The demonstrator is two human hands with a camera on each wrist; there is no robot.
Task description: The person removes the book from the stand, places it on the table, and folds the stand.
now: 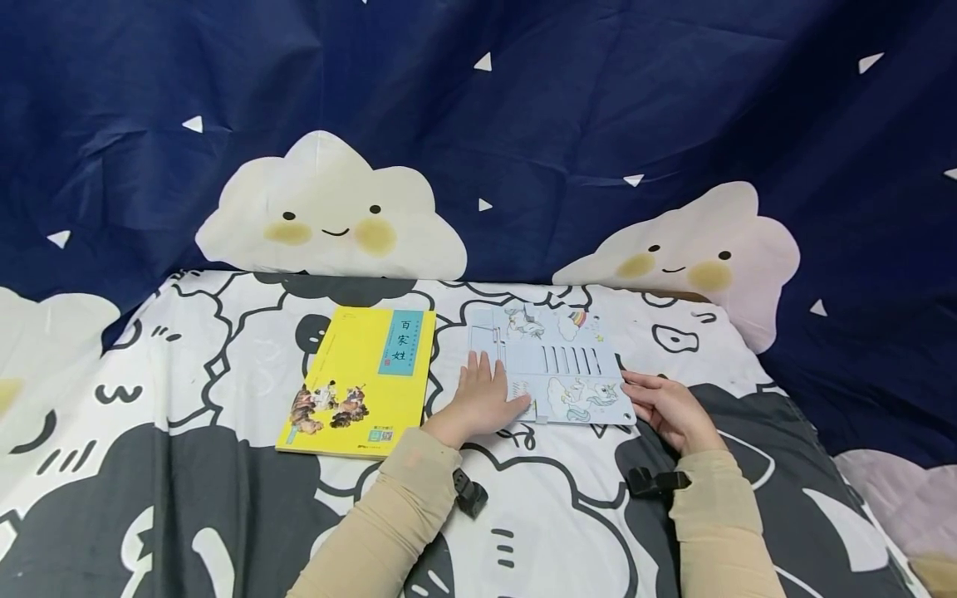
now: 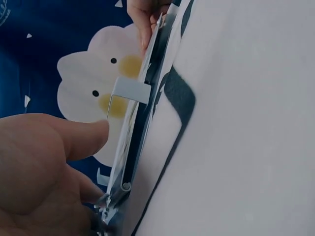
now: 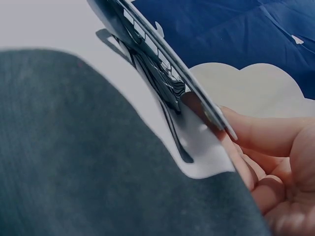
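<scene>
A light blue book stand [image 1: 568, 357] printed with unicorns and a rainbow lies nearly flat on the bed, with a row of slots across it. My left hand [image 1: 486, 394] rests at its left end, fingers extended over the panel. In the left wrist view, a bent page clip [image 2: 132, 89] sticks out from the stand's edge near my left thumb. My right hand [image 1: 669, 407] pinches the right edge between thumb and fingers. Seen from the right wrist, that edge [image 3: 216, 115] is tilted up off the cloth. Left of the stand lies a yellow book [image 1: 366, 382] with a blue title label.
A black-and-white cartoon sheet [image 1: 523, 515] covers the surface under both objects. Behind it hangs a dark blue curtain [image 1: 538, 108] with smiling clouds and small white triangles. Each wrist wears a black strap mount [image 1: 469, 493].
</scene>
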